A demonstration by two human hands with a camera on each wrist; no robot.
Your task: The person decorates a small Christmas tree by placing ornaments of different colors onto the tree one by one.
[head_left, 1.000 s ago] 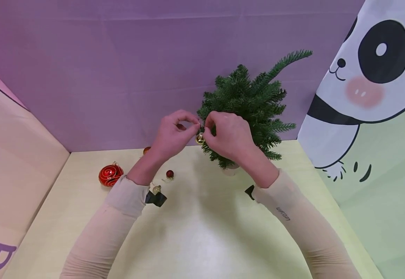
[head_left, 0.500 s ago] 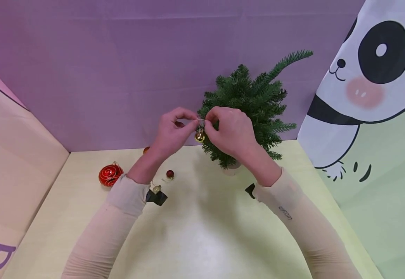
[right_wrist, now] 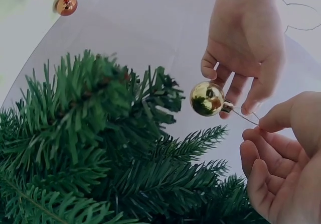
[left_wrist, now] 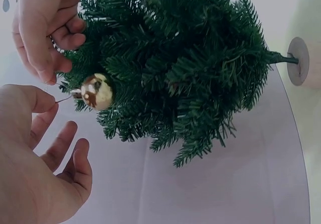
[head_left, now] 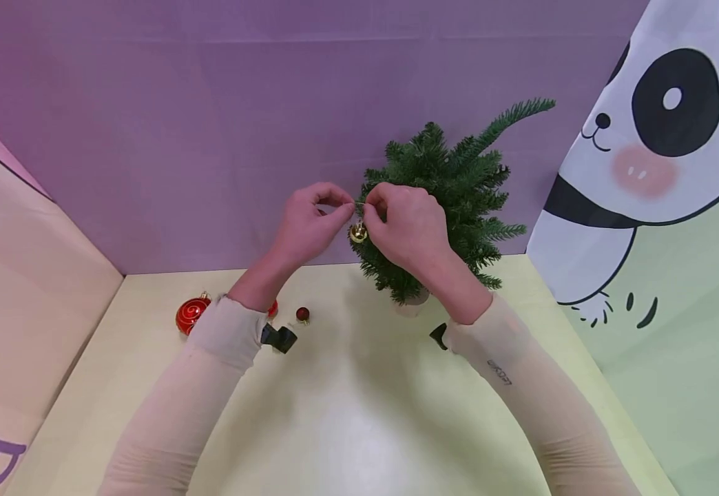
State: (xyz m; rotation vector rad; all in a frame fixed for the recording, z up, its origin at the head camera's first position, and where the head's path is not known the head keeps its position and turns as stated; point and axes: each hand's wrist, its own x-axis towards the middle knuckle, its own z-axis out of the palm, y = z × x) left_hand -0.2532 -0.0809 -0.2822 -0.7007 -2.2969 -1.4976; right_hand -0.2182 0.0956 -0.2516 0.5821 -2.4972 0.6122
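Observation:
A small shiny gold ball ornament hangs by a thin string loop between the two hands, in front of the left side of a small green Christmas tree. My left hand pinches one side of the loop between thumb and index finger. On the other side, my right hand pinches the string with thumb and fingertips. The right wrist view shows the gold ball beside the branch tips, with its string drawn out to the fingers. From the left wrist, the ball overlaps the branches.
A large red ball ornament with swirls lies at the left of the table. Near the left forearm are a small dark red ball and a partly hidden red one. A purple backdrop stands behind, a panda-printed panel at right.
Both hands have risen slightly with the gold ball hanging between them. The string shows stretched between the fingertips. The head view has shifted a little, and the left forearm covers other ornaments.

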